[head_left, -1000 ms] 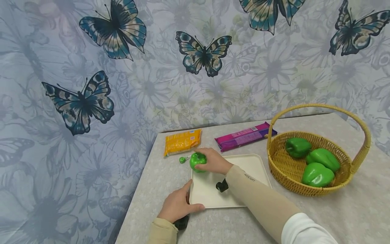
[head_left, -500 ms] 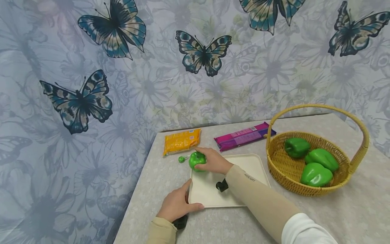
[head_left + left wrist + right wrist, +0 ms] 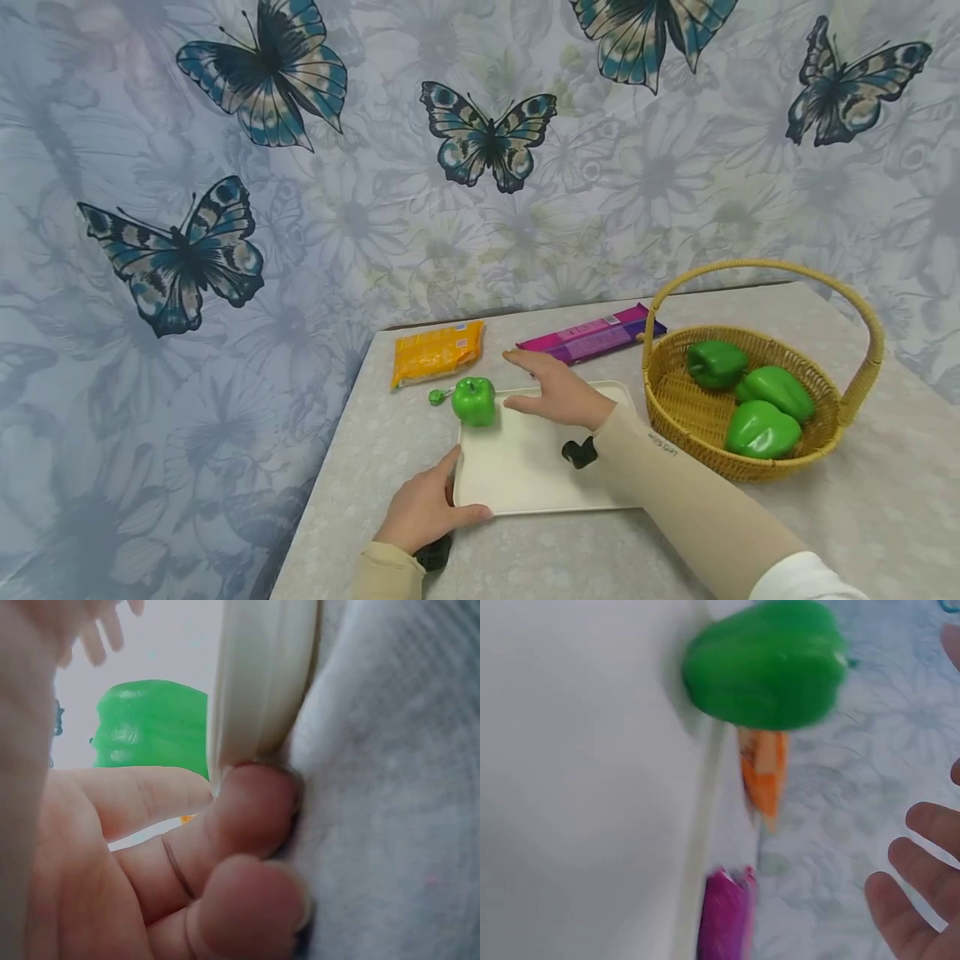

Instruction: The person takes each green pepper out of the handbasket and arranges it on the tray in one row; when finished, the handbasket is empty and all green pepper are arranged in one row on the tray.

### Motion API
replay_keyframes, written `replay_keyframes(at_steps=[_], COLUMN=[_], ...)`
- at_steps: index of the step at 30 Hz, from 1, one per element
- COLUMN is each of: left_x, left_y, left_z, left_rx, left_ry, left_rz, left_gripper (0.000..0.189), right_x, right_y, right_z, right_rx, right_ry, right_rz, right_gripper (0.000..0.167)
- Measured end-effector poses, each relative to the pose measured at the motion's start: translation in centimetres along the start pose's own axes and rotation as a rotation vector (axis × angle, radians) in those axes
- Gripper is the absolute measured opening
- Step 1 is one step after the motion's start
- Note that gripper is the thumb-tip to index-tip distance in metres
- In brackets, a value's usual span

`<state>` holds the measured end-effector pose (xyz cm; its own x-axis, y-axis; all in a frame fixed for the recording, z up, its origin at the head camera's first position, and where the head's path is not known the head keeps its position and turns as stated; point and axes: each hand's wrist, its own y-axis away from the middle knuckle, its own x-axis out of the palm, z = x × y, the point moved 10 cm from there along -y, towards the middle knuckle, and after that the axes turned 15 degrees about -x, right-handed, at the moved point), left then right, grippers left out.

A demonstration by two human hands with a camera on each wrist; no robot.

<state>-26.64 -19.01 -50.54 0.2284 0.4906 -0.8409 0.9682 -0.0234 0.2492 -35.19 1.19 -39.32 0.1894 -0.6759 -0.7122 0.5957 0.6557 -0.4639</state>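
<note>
A shiny green bell pepper (image 3: 473, 402) stands upright on the far left corner of the cream tray (image 3: 525, 475). My left hand (image 3: 423, 507) holds the tray's near left corner, thumb at the front edge and fingers along the left side. In the left wrist view, its fingertips (image 3: 259, 806) press against the tray's outer wall. To the right of the pepper, my right hand (image 3: 558, 392) hovers over the tray's far edge with fingers spread and nothing in them. The right wrist view shows a gap between those fingers and the pepper.
A wicker basket (image 3: 675, 433) with a tall handle and several green peppers stands on the right. Behind the tray lie an orange packet (image 3: 437, 354) and a purple packet (image 3: 600, 335). A small green-headed item (image 3: 437, 397) lies just left of the pepper.
My right hand has let go of the bell pepper and moved right, its fingers spreading. The pepper stays at the tray's corner. My left hand keeps its hold on the tray.
</note>
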Motion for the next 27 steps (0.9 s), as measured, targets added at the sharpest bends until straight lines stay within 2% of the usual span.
replay_keyframes(at_steps=[4, 9, 11, 13, 16, 18, 21, 24, 27], left_x=[-0.2, -0.2, -0.1, 0.0, 0.1, 0.2, 0.3, 0.5, 0.7], left_y=[0.1, 0.2, 0.2, 0.2, 0.2, 0.3, 0.3, 0.1, 0.2], left_z=[0.4, 0.5, 0.5, 0.5, 0.6, 0.7, 0.6, 0.3, -0.1], left_rx=[-0.005, 0.002, -0.002, -0.004, -0.012, -0.017, -0.015, -0.009, -0.003], left_ry=[-0.027, -0.018, -0.013, -0.011, -0.008, -0.006, -0.007, -0.01, -0.016], left_rz=[-0.015, -0.018, -0.011, -0.006, 0.002, 0.008, 0.013, 0.011, 0.016], left_gripper=[0.121, 0.122, 0.122, 0.122, 0.122, 0.123, 0.122, 0.121, 0.121], right_x=[-5.5, -13.1, -15.9, -18.2, -20.9, -21.9, -22.0, -21.1, -20.0], right_y=[2.1, 6.2, 8.1, 9.8, 12.2, 13.7, 16.0, 17.3, 17.5], right_z=[1.2, 1.1, 0.5, -0.3, -2.6, -4.6, -7.8, -10.0, -11.2], right_rx=[-0.116, -0.188, -0.201, -0.197, -0.089, 0.047, 0.273, 0.399, 0.427], right_ry=[0.039, 0.097, 0.163, 0.24, 0.355, 0.384, 0.399, 0.461, 0.561], right_rz=[-0.186, -0.383, -0.448, -0.506, -0.584, -0.622, -0.633, -0.533, -0.377], right_gripper=[0.057, 0.022, 0.017, 0.018, 0.024, 0.03, 0.041, 0.039, 0.032])
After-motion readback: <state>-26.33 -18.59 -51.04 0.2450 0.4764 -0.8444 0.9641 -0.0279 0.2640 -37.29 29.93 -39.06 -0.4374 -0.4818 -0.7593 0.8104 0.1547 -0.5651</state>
